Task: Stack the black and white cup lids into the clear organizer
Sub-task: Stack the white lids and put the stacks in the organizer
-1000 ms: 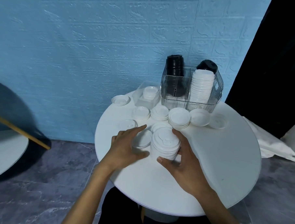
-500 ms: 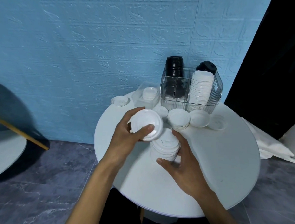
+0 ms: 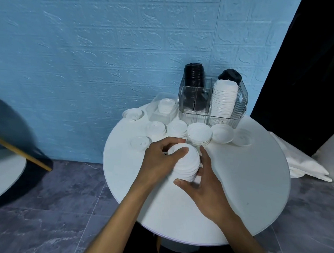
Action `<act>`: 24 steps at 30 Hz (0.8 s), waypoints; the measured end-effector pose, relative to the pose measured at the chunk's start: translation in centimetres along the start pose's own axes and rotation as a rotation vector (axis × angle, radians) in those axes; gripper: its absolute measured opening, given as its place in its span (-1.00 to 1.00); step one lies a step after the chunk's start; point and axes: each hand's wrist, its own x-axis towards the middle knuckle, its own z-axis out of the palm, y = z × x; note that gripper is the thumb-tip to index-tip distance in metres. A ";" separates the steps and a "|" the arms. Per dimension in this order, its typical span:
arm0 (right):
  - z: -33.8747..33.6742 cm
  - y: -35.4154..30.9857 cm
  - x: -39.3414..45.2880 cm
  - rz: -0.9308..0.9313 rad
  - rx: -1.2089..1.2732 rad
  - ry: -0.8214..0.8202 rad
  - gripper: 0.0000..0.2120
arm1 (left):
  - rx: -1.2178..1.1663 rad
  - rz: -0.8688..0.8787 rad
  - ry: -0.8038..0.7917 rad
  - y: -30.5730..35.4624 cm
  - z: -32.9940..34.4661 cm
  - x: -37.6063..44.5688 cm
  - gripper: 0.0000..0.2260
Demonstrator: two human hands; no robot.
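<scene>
**Q:** Where is the pile of lids you are holding, and which way does the organizer lie from your hands?

**A:** The pile of white lids [image 3: 186, 164] sits at the centre of the frame, on the near half of the round white table [image 3: 245, 196]. Your left hand [image 3: 161, 160] curls over its top and left side, thumb pressed on the uppermost lid. Your right hand [image 3: 207, 187] cups its right side and base, fingers wrapped round it. Both hands are clamped on the pile. The clear organizer [image 3: 241, 102] stands up and to the right of the pile, at the table's far edge against the blue wall, with loose lids in between.

**Q:** Which hand is nearer to it?

**A:** Your right hand, I judge, since it sits on the organizer's side of the pile.

**Q:** How does the pile look?

**A:** Nested white discs, its long axis roughly upright and leaning slightly toward the upper left of the frame. The top lid looks not quite seated.

**Q:** And the organizer?

**A:** Its front right compartment holds a tall white stack [image 3: 224, 98]. A black stack [image 3: 194, 76] rises at the back left, and another black lid [image 3: 230, 75] shows at the back right. The front left compartment looks free.
</scene>
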 end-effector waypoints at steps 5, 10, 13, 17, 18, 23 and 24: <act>-0.1 -0.4 -0.2 -0.034 -0.034 0.008 0.01 | 0.011 0.033 0.009 0.0 0.8 -0.1 -0.85; 0.0 -0.4 -0.2 -0.063 -0.077 -0.006 -0.13 | 0.011 0.074 0.058 -1.2 1.6 -0.8 -0.86; 0.0 -0.3 -0.2 -0.073 -0.075 -0.011 -0.15 | -0.013 0.098 0.083 -1.8 2.1 -1.3 -0.82; 0.0 -0.4 -0.2 -0.092 -0.092 -0.003 -0.17 | -0.044 0.108 0.073 -2.2 2.2 -1.4 -0.82; 0.0 -0.4 -0.2 -0.091 -0.094 -0.003 -0.17 | -0.054 0.107 0.075 -2.2 2.3 -1.4 -0.83; 0.0 -0.2 -0.2 -0.080 -0.108 0.002 -0.15 | -0.079 0.081 0.055 -2.1 2.0 -1.1 -0.85; 0.0 -0.2 -0.1 -0.082 -0.116 0.006 -0.15 | -0.074 0.079 0.036 -1.9 1.9 -1.0 -0.85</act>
